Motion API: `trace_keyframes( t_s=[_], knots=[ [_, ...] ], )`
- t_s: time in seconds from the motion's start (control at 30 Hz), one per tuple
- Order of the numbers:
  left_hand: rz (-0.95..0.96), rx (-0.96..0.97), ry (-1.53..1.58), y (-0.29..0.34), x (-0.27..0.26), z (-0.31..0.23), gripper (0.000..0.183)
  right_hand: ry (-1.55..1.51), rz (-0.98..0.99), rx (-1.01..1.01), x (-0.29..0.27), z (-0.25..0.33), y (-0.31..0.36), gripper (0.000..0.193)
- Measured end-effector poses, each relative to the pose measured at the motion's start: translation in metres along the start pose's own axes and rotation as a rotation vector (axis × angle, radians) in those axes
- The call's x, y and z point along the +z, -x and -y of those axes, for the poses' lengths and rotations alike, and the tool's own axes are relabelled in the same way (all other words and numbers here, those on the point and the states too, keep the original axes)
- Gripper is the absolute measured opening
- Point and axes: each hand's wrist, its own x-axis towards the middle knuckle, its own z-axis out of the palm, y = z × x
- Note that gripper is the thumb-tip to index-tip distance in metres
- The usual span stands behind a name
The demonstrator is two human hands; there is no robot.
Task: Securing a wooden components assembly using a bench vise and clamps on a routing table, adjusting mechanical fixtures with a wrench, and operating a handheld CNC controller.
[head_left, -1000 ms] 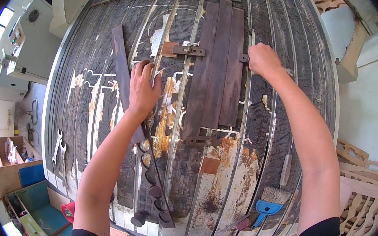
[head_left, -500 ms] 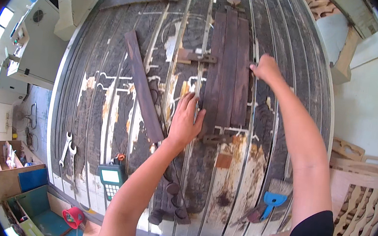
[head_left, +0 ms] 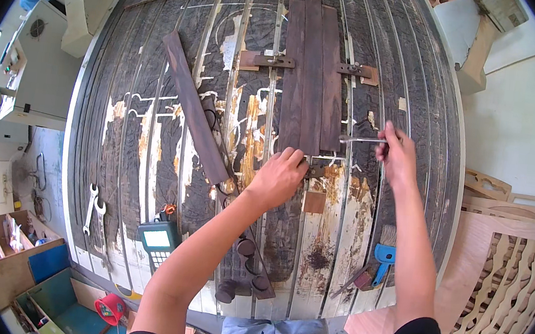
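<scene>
Three dark wooden boards (head_left: 312, 67) lie side by side on the slotted, worn machine table (head_left: 155, 122), held by small brown clamp blocks. My left hand (head_left: 277, 178) rests on a clamp block (head_left: 317, 170) at the near end of the boards, fingers curled over it. My right hand (head_left: 396, 156) grips a slim metal wrench (head_left: 361, 140) whose tip points left toward the boards' right edge. A loose dark plank (head_left: 194, 107) lies slanted to the left of my left arm.
A handheld controller with a screen (head_left: 158, 240) and two spanners (head_left: 94, 204) lie near the table's front left. A blue-handled brush (head_left: 380, 260) sits front right. Round dark pads (head_left: 243, 275) line a strip near me. Cut plywood panels (head_left: 504, 270) stack at right.
Both hands have moved toward me along the boards. My left hand shifted right onto the near clamp block; my right hand came down from the far clamp and now holds the wrench.
</scene>
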Motion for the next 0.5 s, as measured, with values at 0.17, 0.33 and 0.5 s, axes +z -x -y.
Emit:
trace_keyframes(
  t_s=[0.17, 0.33, 0.5],
  knots=[
    [0.229, 0.009, -0.168, -0.021, -0.002, -0.006, 0.023, -0.997, 0.149, 0.226, -0.018, -0.04, 0.04, 0.036],
    [0.34, 0.174, -0.259, -0.041, -0.018, -0.001, 0.019, -0.081, 0.14, 0.119, -0.002, -0.031, 0.085, 0.043],
    [0.393, 0.29, -0.284, -0.06, -0.026, 0.004, 0.024, 0.388, 0.206, -0.272, 0.045, -0.061, 0.123, 0.039]
  ],
)
